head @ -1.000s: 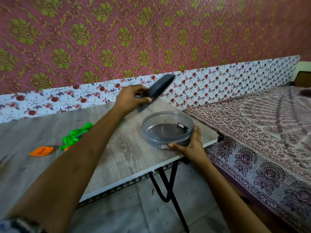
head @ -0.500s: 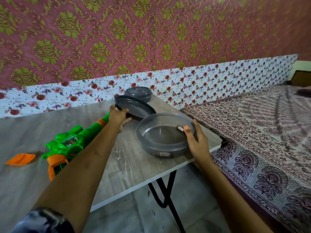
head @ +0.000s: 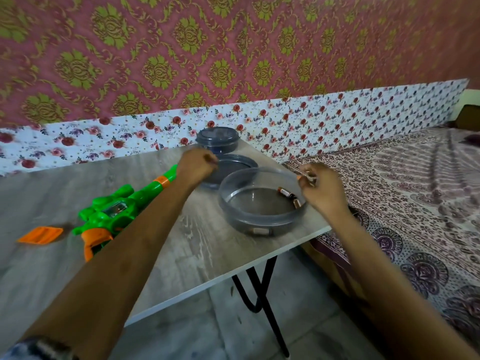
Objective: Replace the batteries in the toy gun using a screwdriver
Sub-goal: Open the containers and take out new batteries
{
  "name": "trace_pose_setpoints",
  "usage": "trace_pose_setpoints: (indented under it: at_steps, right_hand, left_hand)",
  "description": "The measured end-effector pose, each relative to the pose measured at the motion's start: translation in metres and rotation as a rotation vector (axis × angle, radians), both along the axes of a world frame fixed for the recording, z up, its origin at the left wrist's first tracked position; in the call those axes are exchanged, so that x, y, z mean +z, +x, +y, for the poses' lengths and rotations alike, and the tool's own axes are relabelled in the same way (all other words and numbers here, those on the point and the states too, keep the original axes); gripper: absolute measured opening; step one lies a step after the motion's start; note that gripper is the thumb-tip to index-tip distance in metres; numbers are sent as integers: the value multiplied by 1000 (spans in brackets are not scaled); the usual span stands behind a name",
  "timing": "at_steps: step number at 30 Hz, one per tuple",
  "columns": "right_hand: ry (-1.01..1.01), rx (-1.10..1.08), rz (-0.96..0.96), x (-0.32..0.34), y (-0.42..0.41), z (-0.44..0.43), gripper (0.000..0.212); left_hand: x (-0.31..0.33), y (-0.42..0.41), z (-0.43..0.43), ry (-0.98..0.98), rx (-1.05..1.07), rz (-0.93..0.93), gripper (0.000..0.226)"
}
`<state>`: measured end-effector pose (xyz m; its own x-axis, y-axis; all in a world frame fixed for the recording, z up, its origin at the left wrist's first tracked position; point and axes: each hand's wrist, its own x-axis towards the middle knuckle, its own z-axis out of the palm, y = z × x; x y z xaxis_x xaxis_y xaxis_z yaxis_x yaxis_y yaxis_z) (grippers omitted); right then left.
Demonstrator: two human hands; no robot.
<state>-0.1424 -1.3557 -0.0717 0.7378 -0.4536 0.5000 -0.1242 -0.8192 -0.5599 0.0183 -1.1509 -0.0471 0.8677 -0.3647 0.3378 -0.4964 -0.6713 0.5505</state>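
The green and orange toy gun (head: 117, 211) lies on the table, left of my left forearm, with its battery bay facing up. Its orange cover (head: 40, 235) lies further left. An open grey round container (head: 259, 219) stands near the table's right corner with two batteries (head: 288, 196) inside. My right hand (head: 324, 190) hovers over the container's right rim, fingertips pinched on a small blurred object that looks like a battery. My left hand (head: 197, 166) is curled shut over the container's lid (head: 233, 162), which lies flat on the table. No screwdriver is in view.
A second, closed grey container (head: 217, 140) stands at the table's back edge by the floral wall. The table (head: 202, 253) ends just right of the open container, with a patterned bed (head: 402, 203) beside it. Black table legs stand below the front edge.
My left hand laid the lid down on the table and let go of it. My right hand left the container's side, reached into it and rose pinching a small object.
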Motion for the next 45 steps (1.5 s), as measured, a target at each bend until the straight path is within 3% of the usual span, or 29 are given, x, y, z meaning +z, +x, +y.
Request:
trace_pose_setpoints:
  at_steps: [2, 5, 8, 12, 21, 29, 32, 36, 41, 45]
  right_hand:
    - [-152, 22, 237, 21, 10, 8, 22]
    - [-416, -22, 618, 32, 31, 23, 27]
    - [-597, -88, 859, 27, 45, 28, 34]
    - [-637, -119, 998, 18, 55, 28, 35]
    - [-596, -146, 922, 10, 59, 23, 31]
    - [-489, -94, 911, 11, 57, 23, 32]
    - [-446, -83, 898, 9, 58, 23, 31]
    - [-389, -92, 804, 2, 59, 21, 28]
    - [-182, -58, 626, 3, 60, 17, 30]
    - [-193, -28, 500, 5, 68, 16, 27]
  left_hand:
    - [24, -30, -10, 56, -301, 124, 21]
    - [35, -57, -36, 521, -564, 224, 23]
    - [21, -65, -61, 844, -539, 270, 32]
    - [9, -61, -74, 978, -536, 360, 35]
    - [3, -60, -78, 912, -527, 405, 35]
    - [-4, -44, -55, 719, -461, 195, 4]
    - [-6, -44, -53, 680, -449, 217, 7]
    - [-13, -49, -55, 685, -393, 101, 18]
    - [-14, -53, -55, 642, -336, 75, 20]
    - [-15, -53, -56, 638, -315, 72, 26]
